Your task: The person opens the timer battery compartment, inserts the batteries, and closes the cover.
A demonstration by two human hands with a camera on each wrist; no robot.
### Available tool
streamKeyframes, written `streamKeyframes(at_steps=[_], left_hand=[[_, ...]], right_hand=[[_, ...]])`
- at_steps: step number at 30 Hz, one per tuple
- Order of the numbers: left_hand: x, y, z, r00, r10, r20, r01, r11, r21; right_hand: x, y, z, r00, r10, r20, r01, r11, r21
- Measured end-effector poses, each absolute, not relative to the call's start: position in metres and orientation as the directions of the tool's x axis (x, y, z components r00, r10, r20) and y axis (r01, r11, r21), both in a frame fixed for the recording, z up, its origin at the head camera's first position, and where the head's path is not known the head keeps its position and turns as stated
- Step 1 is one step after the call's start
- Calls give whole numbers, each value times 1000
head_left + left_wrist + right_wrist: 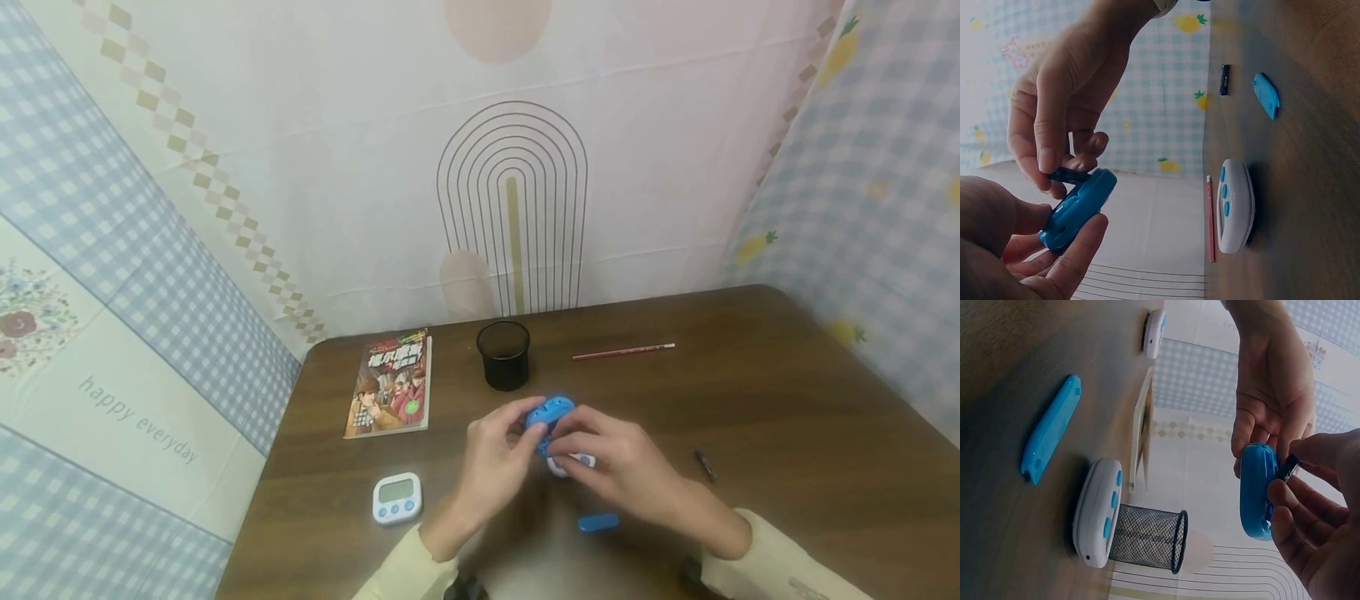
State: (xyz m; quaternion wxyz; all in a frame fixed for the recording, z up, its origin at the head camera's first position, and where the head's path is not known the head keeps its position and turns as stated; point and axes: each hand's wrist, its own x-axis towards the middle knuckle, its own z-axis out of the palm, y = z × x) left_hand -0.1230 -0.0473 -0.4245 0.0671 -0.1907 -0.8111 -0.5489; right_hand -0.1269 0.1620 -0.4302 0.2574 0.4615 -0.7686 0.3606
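Above the table, my left hand [491, 458] holds a rounded blue plastic device [1082, 212] between thumb and fingers. My right hand [630, 467] pinches a small dark battery [1069, 175] at the device's edge, one end against the opening in its casing. In the right wrist view the battery [1287, 467] slants out of the blue device [1256, 490]. Below the hands, a white timer with blue buttons [1096, 512] stands on the table, partly covered by the right hand in the head view. A loose blue cover [598, 522] lies nearer the person.
Another dark battery [705, 465] lies to the right. A second white timer [397, 498] is at the left, with a comic-style book [390, 387] behind it. Further back stand a black mesh pen cup [505, 367] and a red pencil [624, 352] lying flat.
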Motion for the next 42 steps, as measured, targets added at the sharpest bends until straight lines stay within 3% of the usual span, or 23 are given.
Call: streamKeyframes(at_steps=[3, 6, 16, 23, 27, 42], left_hand=[[-123, -47, -425, -916, 243, 318, 386, 324, 864], [-123, -47, -425, -914, 246, 322, 391, 326, 861], [-122, -43, -424, -911, 218, 351, 407, 325, 854], [-120, -42, -424, -911, 211, 355, 407, 322, 855], [-120, -42, -423, -911, 215, 352, 406, 323, 855], [-119, -42, -424, -905, 204, 374, 424, 342, 839]], right_hand=[[-126, 161, -430, -444, -512, 735, -893, 319, -318], [-125, 160, -430, -485, -482, 730, -870, 352, -346], [-118, 155, -433, -771, -242, 589, -611, 541, -578], [-115, 153, -433, -880, -211, 426, -465, 567, -680], [-116, 154, -434, -899, -242, 364, -437, 536, -722], [-118, 157, -435, -871, -300, 390, -490, 468, -735]])
